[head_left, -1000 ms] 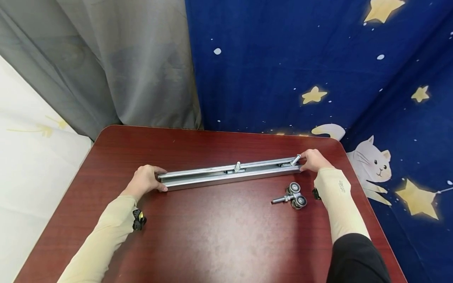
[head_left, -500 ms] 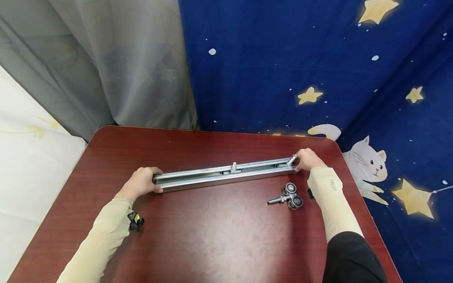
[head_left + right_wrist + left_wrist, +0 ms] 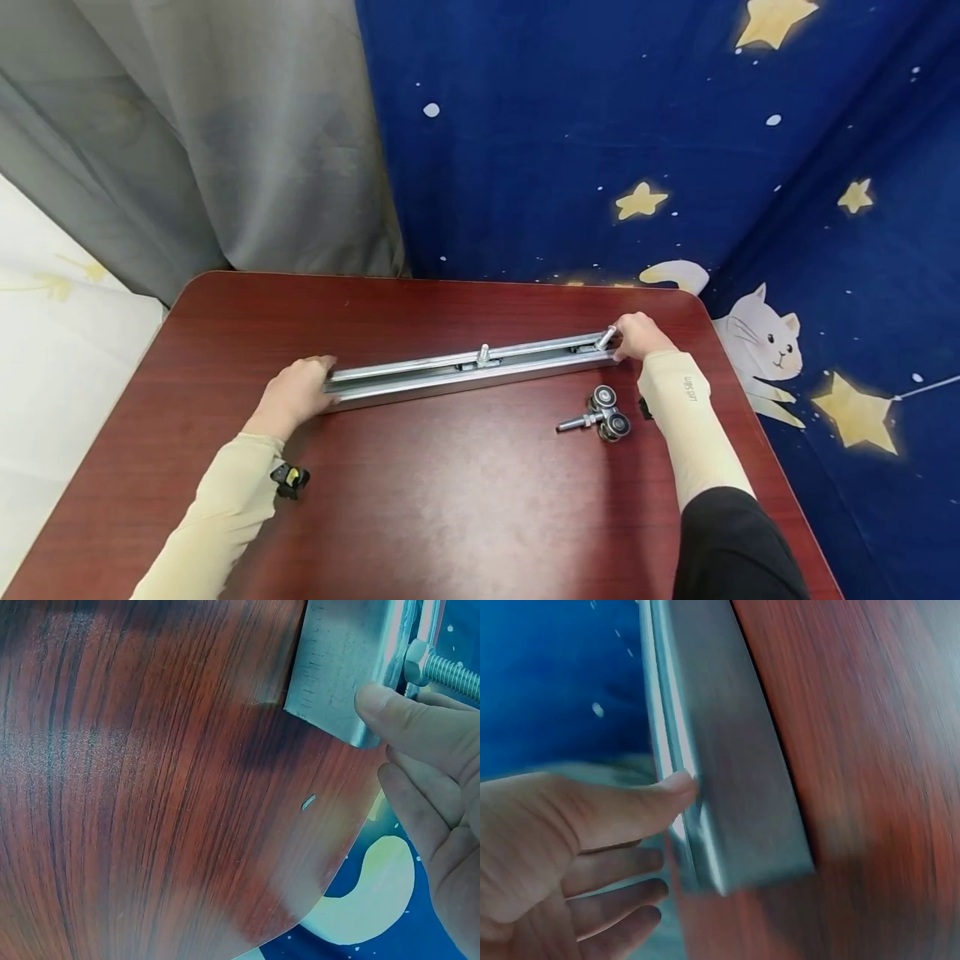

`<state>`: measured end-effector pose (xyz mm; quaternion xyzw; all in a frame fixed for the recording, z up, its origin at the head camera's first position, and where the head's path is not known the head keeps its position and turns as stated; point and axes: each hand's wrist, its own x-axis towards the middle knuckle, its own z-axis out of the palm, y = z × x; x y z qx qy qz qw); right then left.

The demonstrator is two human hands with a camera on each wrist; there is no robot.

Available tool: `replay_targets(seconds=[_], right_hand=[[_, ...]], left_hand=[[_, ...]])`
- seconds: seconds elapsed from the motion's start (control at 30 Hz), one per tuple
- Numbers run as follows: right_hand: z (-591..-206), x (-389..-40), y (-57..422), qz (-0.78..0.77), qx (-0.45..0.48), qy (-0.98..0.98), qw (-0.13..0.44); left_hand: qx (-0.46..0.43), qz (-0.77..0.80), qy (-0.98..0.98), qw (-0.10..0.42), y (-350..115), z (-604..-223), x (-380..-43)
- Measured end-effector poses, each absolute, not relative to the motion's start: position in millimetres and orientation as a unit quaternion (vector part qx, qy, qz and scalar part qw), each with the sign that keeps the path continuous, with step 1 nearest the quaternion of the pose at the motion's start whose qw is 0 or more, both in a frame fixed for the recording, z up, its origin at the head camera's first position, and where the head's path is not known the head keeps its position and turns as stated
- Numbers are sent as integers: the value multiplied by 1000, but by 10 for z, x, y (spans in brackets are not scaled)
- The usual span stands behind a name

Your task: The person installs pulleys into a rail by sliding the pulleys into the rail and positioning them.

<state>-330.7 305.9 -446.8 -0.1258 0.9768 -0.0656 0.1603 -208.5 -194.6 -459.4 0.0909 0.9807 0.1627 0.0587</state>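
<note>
A silver metal channel rail lies across the table, its open slot facing up. My left hand holds the rail's left end; in the left wrist view the thumb lies on the lip, the other fingers curled beyond. My right hand pinches the right end, its thumb on the lip next to a threaded bolt. Two roller hangers sit in the slot, their bolts standing out: one near the middle, one by my right hand. A loose roller hanger lies in front of the rail.
The reddish-brown wooden table has a rounded far edge. Behind it hang a grey curtain and a blue curtain with stars and a cat. White cloth hangs at the left.
The whole head view has shifted, so the rail, hands and table appear further left. Both hands stay at the rail's ends, the left fingers overlapping its end slightly less.
</note>
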Motion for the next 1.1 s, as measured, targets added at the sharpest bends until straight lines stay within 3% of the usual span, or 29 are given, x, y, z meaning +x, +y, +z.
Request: replay_targets(seconds=[0.17, 0.53, 1.1], right_hand=[[-4462, -3308, 3047, -66, -125, 978, 154], [-4495, -3342, 3039, -69, -119, 981, 138], [-4459, -3302, 3033, -80, -93, 980, 158]], left_hand=[[114, 196, 974, -14, -1591, -4565, -1993], [212, 267, 937, -75, -615, -4519, -2007], [312, 288, 905, -26, 695, -4741, -1968]])
